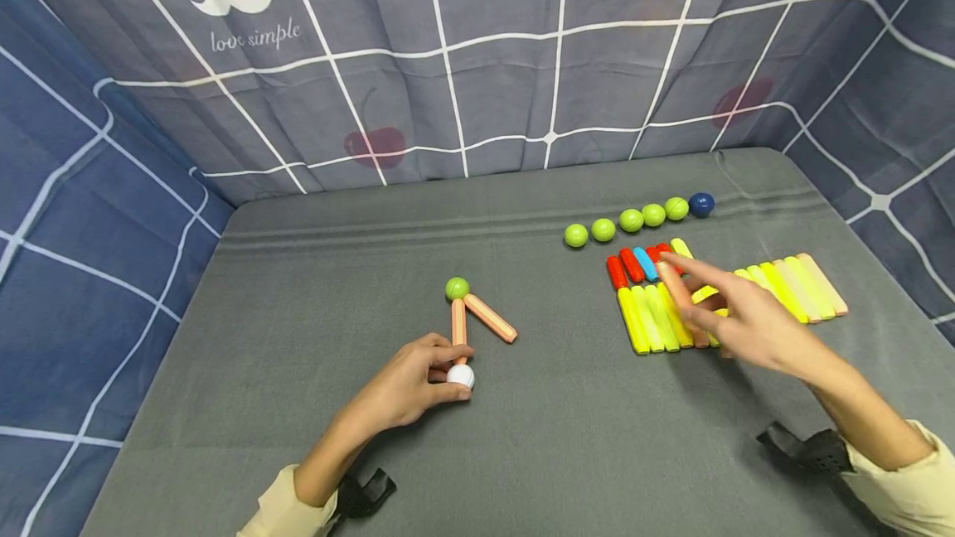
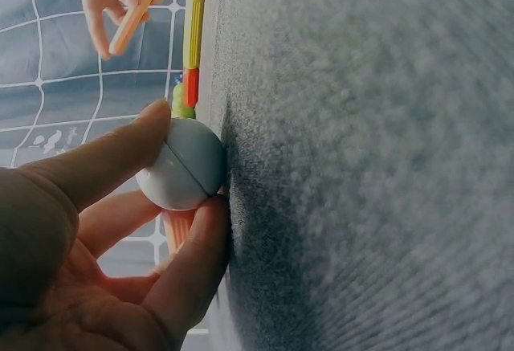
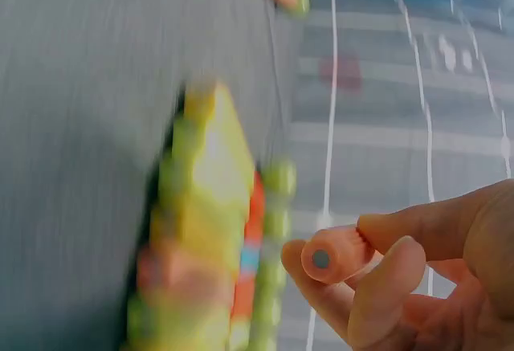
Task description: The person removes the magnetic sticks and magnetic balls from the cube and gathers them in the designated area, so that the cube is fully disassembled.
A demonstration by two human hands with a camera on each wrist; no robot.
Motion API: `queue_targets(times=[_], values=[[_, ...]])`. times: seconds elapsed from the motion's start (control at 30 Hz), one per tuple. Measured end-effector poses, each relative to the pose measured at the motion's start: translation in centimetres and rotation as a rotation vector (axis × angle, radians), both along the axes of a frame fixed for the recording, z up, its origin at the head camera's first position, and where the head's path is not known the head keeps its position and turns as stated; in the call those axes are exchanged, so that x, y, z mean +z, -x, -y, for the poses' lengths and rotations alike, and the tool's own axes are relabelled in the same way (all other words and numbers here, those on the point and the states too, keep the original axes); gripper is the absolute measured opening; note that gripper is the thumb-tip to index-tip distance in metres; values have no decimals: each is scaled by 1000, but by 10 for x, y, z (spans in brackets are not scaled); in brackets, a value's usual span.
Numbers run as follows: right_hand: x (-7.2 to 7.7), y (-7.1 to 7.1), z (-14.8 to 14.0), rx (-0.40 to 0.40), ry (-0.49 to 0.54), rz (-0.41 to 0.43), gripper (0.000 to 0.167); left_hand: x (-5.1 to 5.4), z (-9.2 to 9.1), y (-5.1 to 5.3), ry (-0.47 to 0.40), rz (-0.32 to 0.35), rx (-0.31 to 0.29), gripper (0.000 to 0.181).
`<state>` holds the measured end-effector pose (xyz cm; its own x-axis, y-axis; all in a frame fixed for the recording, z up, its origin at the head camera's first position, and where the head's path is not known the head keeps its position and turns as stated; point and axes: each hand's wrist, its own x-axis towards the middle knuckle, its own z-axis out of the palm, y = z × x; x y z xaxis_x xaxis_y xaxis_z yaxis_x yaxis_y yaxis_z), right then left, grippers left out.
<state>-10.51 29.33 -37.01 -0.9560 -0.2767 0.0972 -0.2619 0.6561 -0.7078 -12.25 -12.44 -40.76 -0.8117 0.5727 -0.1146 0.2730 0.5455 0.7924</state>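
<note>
My left hand [image 1: 406, 384] pinches a white ball [image 1: 462, 374] between thumb and fingers, low on the cloth. The ball sits at the near end of an orange magnetic stick [image 1: 458, 320]. At that stick's far end is a green ball [image 1: 458, 288], from which a second orange magnetic stick [image 1: 491, 318] slants toward the right. Over the rows of sticks, my right hand [image 1: 753, 326] holds another orange magnetic stick [image 3: 345, 253] between thumb and fingers. A grey disc shows on its end in the right wrist view.
Yellow sticks [image 1: 634, 321] lie side by side at the right, partly hidden by my right hand. Behind them are short red sticks [image 1: 631, 265] and a blue one [image 1: 645, 263]. Several green balls [image 1: 603, 229] and a dark blue ball [image 1: 701, 205] form a line. Grid-patterned curtains [image 1: 500, 98] surround the table.
</note>
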Motion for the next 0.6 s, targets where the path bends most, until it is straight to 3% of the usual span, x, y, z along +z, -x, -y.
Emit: queue_targets(times=[0.2, 0.47, 0.6], values=[[-1, 9, -70, -232, -40, 19, 64, -1, 0, 1, -2, -25, -3, 49], [-7, 17, -139, -491, -335, 60, 66, -2, 0, 1, 29, -52, -7, 47], [-14, 20, -164, -536, -459, 95, 68, -2, 0, 1, 21, -36, -3, 48]])
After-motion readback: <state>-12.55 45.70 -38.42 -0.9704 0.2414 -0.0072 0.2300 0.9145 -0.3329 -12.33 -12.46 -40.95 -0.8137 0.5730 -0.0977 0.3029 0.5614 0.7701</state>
